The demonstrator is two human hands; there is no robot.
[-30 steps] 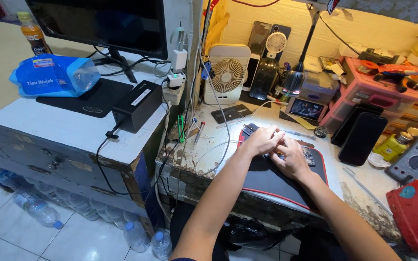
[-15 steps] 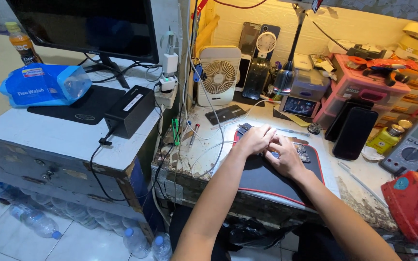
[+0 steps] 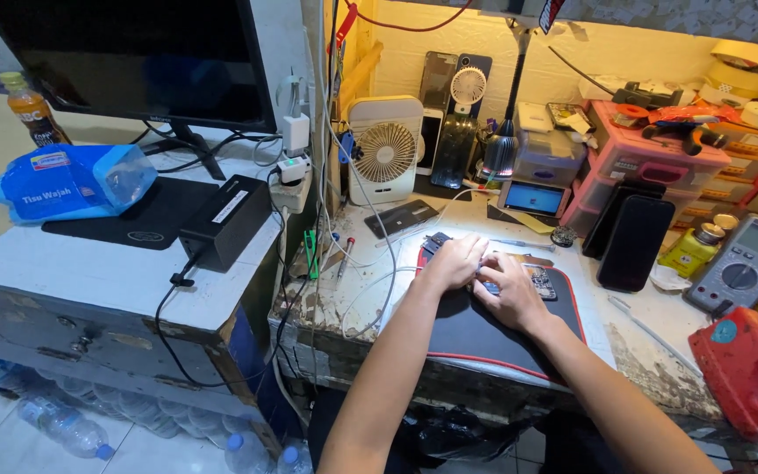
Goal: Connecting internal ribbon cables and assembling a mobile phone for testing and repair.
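Observation:
My left hand (image 3: pixel 455 261) and my right hand (image 3: pixel 505 290) rest close together on a black work mat with a red edge (image 3: pixel 484 338). Between and under them lies an opened phone (image 3: pixel 537 281) with its circuit parts showing at the right; its dark upper end (image 3: pixel 436 240) sticks out beyond my left fingers. Both hands press on or pinch the phone; the fingers hide the exact grip and any small tool. Tweezers (image 3: pixel 524 245) lie just past the phone.
A white desk fan (image 3: pixel 385 149) stands behind the mat, with phones (image 3: pixel 629 233) leaning at right, a multimeter (image 3: pixel 743 263), a red tape dispenser (image 3: pixel 743 369), pink parts drawers (image 3: pixel 660 162). At left, a monitor (image 3: pixel 133 61), black box (image 3: pixel 225 219), blue tissue pack (image 3: pixel 72 183).
The view has swung slightly left and down. My hands stay together on the phone with only small finger shifts.

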